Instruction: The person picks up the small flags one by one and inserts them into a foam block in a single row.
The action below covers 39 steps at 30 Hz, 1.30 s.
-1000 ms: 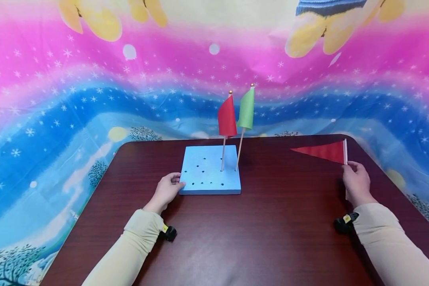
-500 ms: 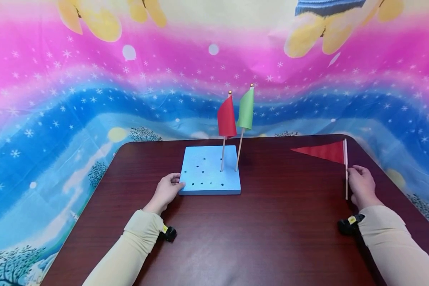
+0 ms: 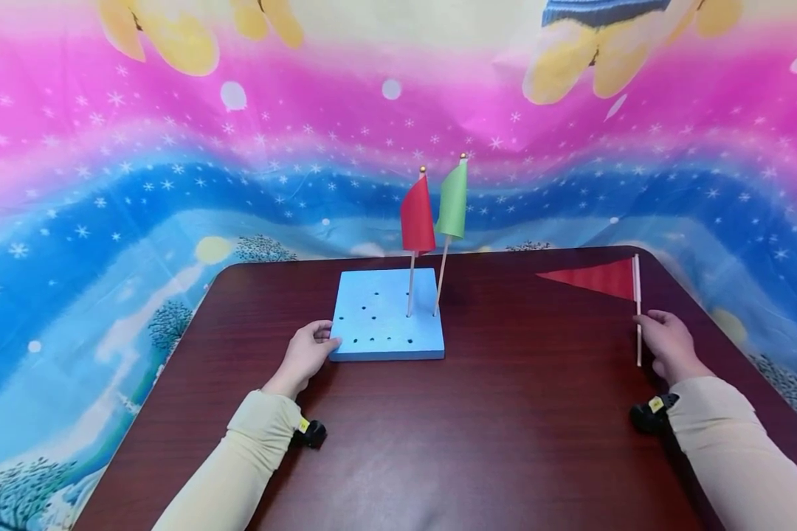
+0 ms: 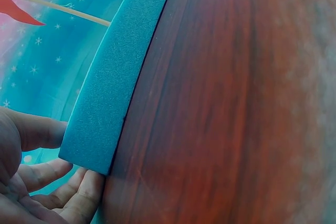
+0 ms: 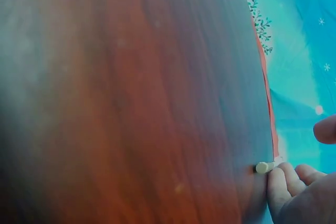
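My left hand (image 3: 303, 355) holds the left edge of a light blue foam board (image 3: 392, 287) near its front corner. In the left wrist view the thumb (image 4: 44, 132) lies at the board's top edge and the fingers are at its side. A red flag (image 3: 417, 215) and a green flag (image 3: 453, 200) stand in holes at the board's right, on thin wooden sticks. Far right, a red triangular pennant (image 3: 601, 279) lies on the table along with its stick (image 5: 262, 167). My right hand (image 3: 667, 344) is beside that stick, thumb spread away from the fingers in the right wrist view.
Several small holes dot the board's top. The dark brown wooden table (image 3: 491, 435) has rounded far corners. Behind it hangs a colourful cloth backdrop (image 3: 345, 125) with snowflakes. Each wrist wears a small black camera (image 3: 312, 434).
My right hand has slid right and slightly back off the pennant's stick, so its lower end shows; its fingers have loosened. The left hand and board keep their places.
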Available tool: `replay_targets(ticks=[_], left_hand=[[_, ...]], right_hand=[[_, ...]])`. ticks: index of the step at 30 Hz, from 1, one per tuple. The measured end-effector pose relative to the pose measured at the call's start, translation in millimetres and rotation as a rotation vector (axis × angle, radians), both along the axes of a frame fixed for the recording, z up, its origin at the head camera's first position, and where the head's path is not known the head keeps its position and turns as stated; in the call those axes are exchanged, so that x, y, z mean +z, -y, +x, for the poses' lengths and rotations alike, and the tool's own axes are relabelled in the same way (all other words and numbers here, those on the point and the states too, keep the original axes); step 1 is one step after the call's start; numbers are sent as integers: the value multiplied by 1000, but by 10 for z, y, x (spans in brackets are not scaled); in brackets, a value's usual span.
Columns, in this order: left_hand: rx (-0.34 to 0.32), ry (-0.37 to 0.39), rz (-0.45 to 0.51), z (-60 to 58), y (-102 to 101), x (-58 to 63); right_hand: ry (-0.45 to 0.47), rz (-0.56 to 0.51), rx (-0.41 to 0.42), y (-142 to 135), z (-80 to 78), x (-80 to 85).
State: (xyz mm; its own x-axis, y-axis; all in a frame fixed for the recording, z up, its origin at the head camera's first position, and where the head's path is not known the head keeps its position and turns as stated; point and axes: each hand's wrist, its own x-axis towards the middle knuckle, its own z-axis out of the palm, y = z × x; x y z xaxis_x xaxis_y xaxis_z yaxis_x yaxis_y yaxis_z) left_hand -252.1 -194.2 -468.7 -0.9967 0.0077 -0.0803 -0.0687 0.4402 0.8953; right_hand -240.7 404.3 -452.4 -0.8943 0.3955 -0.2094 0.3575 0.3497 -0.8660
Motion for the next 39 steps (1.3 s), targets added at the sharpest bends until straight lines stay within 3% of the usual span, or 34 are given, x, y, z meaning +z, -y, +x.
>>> replay_targets(ticks=[3,10,15,22,30,39], left_hand=[[4,4,0,-3,10,1],[27,6,6,-9,56,37],[43,15,9,-15,103,51],[43,14,16,-23,108,67],[37,6,8,-18,85,86],[27,18,16,-13,42,55]], right_hand=[[-5,-10,12,-41,-15,7],[-48,-161,33,-104,-113,39],[-49,-61,16,-50,-197,37],[-22,94,67,-61,-237,107],[65,228,105,-88,-258,196],[82,374,150,-182,-256,149]])
